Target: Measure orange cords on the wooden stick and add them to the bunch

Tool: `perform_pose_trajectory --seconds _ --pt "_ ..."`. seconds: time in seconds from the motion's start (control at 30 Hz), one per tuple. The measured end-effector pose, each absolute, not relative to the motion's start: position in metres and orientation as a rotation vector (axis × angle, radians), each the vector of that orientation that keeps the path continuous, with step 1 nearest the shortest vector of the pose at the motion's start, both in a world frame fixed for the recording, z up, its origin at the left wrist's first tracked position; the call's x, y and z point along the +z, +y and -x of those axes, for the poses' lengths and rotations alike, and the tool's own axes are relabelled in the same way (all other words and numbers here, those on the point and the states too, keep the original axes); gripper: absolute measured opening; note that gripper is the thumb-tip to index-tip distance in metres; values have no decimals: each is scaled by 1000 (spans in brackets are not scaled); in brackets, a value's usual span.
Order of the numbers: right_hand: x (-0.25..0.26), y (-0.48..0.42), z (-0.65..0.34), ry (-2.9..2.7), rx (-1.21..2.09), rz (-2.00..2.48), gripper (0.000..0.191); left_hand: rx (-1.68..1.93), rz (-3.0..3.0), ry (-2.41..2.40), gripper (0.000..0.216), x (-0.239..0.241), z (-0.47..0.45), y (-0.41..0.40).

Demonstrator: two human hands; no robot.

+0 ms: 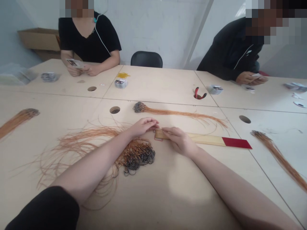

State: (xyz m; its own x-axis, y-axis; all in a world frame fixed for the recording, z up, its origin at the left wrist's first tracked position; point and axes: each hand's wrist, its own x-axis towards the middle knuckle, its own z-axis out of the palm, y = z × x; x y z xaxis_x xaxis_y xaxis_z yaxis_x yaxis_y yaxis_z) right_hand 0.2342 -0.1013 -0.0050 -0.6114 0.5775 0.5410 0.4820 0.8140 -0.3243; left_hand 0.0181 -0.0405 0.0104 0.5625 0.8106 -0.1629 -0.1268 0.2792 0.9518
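My left hand (143, 126) is pinched, its fingertips meeting at the left end of a long wooden strip (206, 139) with a red right end. It seems to grip a thin orange cord there, too fine to make out. My right hand (178, 140) lies on the strip's left end with fingers curled down, pressing on it. Under my left forearm lies a loose pile of orange cords with dark metal clasps (134, 156). A tidy bundle of the same cords (175, 112) lies just beyond my hands.
Further cord bundles lie at the far left (16, 119) and right (280, 158). Round cable holes (114, 110) dot the table. Two people sit across, each handling small cards; card stacks (121, 83) and a black chair (146, 59) are beyond.
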Motion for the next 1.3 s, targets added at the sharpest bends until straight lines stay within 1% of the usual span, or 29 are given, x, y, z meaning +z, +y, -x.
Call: perform_pose_trajectory --seconds 0.13,0.23,0.37,0.47,0.6,1.0,1.3 --pt "-7 -102 -237 -2270 135 803 51 848 -1059 693 24 19 -18 -42" --pt "-9 -101 -237 -2238 103 832 54 1028 -1181 711 23 22 -15 -42" --pt "-12 -97 -235 -2242 81 850 55 1244 -1800 839 25 21 -9 -41" --pt "-14 -95 -235 -2254 62 868 54 1206 -2275 964 30 20 -6 -42" --pt "-14 -94 -233 -2267 41 901 53 1118 -2575 1022 37 17 -6 -45" --pt "-9 -98 -229 -2276 18 897 52 1048 -2731 1049 31 14 -10 -47" --pt "-14 -95 -233 -2276 28 907 50 1100 -2710 1033 28 12 -9 -46"
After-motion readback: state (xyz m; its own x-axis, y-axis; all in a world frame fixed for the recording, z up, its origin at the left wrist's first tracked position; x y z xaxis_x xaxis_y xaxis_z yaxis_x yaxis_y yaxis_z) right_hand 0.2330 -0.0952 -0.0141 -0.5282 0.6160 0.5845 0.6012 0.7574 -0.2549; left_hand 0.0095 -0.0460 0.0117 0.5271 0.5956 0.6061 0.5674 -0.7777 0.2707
